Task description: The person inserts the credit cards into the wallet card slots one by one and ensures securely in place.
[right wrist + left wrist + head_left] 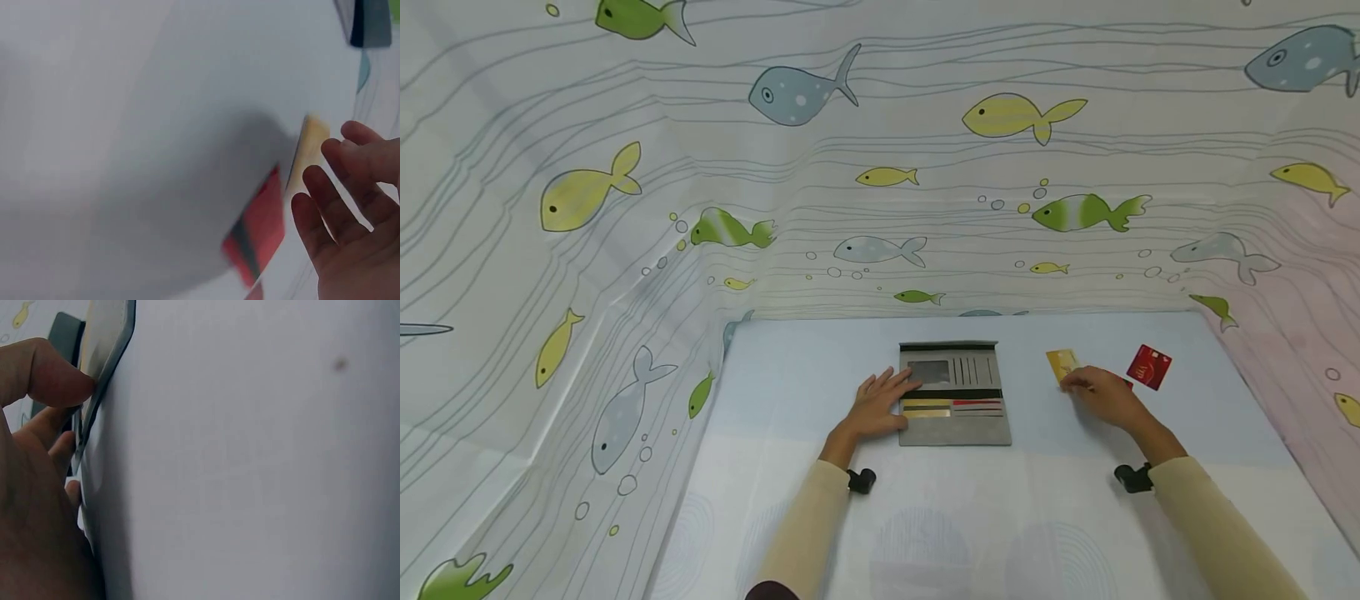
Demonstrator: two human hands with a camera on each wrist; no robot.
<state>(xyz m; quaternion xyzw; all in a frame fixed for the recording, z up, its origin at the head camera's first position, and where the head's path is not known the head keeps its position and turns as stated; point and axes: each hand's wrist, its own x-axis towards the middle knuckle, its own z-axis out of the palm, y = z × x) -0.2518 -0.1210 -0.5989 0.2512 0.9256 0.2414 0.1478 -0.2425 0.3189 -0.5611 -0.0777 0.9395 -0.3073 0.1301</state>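
Note:
A grey wallet (955, 430) lies unfolded on the table, with gold and red cards in its lower slots and a clear window above. My left hand (875, 408) rests on its left edge, fingers spread; in the left wrist view the thumb (62, 378) touches the wallet's rim. To the right, my right hand (1103, 395) is over a gold card (1060, 361), its fingers loosely bent. In the right wrist view nothing shows between those fingers (328, 203). Partly hidden behind this hand is a red card with a dark stripe (265, 222).
Another red card (1149, 367) lies to the right of the right hand. The white table (955, 517) meets a fish-patterned cloth backdrop (820, 200) at the back and sides. A dark round object (771, 591) shows at the bottom edge.

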